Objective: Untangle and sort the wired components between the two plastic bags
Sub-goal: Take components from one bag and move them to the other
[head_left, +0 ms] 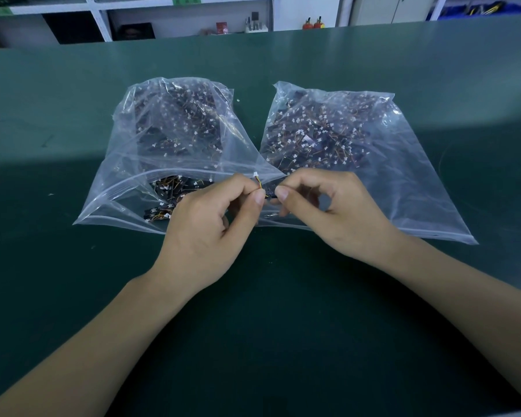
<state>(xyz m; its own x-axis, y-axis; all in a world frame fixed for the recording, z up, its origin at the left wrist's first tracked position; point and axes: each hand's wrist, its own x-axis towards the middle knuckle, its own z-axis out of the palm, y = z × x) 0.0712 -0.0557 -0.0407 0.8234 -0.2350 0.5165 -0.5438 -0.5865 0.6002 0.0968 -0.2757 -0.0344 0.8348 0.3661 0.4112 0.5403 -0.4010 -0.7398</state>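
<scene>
On the green tabletop [73,296], two clear plastic bags are laid side by side, each filled with small black components carrying thin orange and yellow wires and white connectors. Toward the left lies the left bag [175,139], whose near end is open, so that a few loose components [175,191] are seen lying just inside its mouth. Beside it, touching at the near inner corner, lies the right bag [343,139], in which the pieces are heaped in the far half. Between the two bags, just above their near edges, a single wired component [266,191] is held up off the tabletop by both hands. Its wire end is pinched between the thumb and forefinger of the left hand [211,224], with the white connector [256,175] standing up above the fingers. Its black body is pinched between the thumb and forefinger of the right hand [337,212], while the remaining fingers of both hands are curled loosely inward. Beyond the tabletop's far edge, white shelving [187,16] with small items is seen, blurred.
</scene>
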